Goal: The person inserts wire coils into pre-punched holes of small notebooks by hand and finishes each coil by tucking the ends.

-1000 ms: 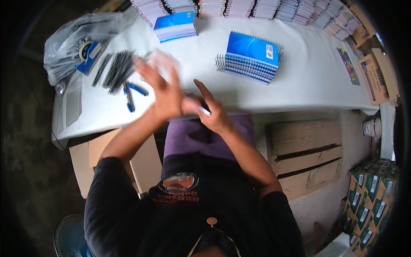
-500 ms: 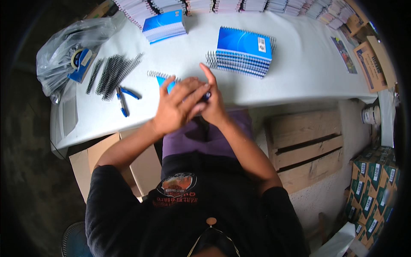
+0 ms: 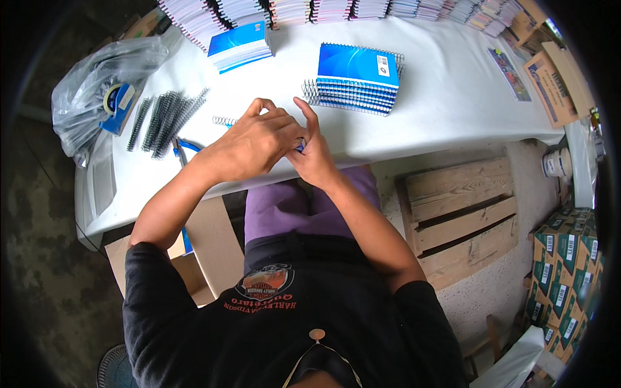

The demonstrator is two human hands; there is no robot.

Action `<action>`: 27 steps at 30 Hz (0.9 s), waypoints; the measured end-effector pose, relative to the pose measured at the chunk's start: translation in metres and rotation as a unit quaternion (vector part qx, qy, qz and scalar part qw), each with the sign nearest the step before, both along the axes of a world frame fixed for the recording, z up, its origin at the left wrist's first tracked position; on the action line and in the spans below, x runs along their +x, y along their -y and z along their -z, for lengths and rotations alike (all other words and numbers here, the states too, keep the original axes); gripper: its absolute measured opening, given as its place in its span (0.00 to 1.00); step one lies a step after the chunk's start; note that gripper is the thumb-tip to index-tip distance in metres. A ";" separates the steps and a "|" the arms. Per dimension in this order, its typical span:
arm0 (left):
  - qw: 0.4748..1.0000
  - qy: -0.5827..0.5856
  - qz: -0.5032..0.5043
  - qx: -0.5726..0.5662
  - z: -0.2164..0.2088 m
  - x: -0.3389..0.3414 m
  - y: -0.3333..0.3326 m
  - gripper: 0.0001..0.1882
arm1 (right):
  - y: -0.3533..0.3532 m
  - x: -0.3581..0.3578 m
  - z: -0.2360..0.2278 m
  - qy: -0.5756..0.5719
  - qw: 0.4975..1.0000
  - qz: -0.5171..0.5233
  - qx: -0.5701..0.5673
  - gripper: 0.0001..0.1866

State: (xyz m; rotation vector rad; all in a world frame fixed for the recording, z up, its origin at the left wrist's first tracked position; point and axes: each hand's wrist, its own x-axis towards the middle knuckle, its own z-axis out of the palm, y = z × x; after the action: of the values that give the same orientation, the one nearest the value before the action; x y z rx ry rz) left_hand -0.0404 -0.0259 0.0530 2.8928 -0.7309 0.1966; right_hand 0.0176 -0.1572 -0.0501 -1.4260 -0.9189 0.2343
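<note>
Near the front edge of the table, my left hand (image 3: 259, 145) curls over a small blue-covered notebook, hiding nearly all of it. A loose end of its wire coil (image 3: 224, 121) sticks out to the left, beyond my fingers. My right hand (image 3: 313, 155) grips the notebook's right end from the near side, index finger raised, and a sliver of blue shows between the hands. Left of them are blue-handled pliers (image 3: 188, 145), partly behind my left forearm, and a heap of dark spiral coils (image 3: 165, 123). A stack of coil-bound blue notebooks (image 3: 357, 77) stands beyond my right hand.
Another blue-covered stack (image 3: 239, 48) sits at the back left, before a row of bound books (image 3: 310, 11). A tape dispenser (image 3: 118, 110) rests by a clear plastic bag (image 3: 84, 87). Below the table are a cardboard box (image 3: 217, 249) and a wooden pallet (image 3: 462, 220).
My left hand has turned and closed further over the notebook, covering its blue cover more. My left forearm now hides part of the pliers. The whole view has shifted slightly.
</note>
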 end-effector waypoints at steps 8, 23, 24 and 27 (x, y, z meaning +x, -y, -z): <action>0.961 0.241 -0.106 -0.078 -0.039 0.022 0.019 0.18 | 0.018 0.025 -0.038 0.078 0.976 0.100 0.175 0.26; 0.820 0.276 -0.237 -0.441 0.081 0.112 0.036 0.10 | 0.073 0.138 -0.055 0.156 0.946 0.245 -0.146 0.24; 0.805 0.251 -0.238 -0.482 0.085 0.116 0.036 0.09 | 0.069 0.137 -0.055 0.205 0.922 0.268 -0.190 0.23; 0.772 0.302 -0.233 -0.508 0.085 0.121 0.044 0.07 | 0.052 0.142 -0.070 0.363 0.825 0.330 -0.280 0.20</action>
State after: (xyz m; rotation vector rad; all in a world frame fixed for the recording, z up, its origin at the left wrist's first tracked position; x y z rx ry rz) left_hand 0.0810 -0.0695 -0.0325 1.8312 0.1159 1.1891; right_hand 0.1597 -0.2093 0.0198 -2.3774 -0.9142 -0.6679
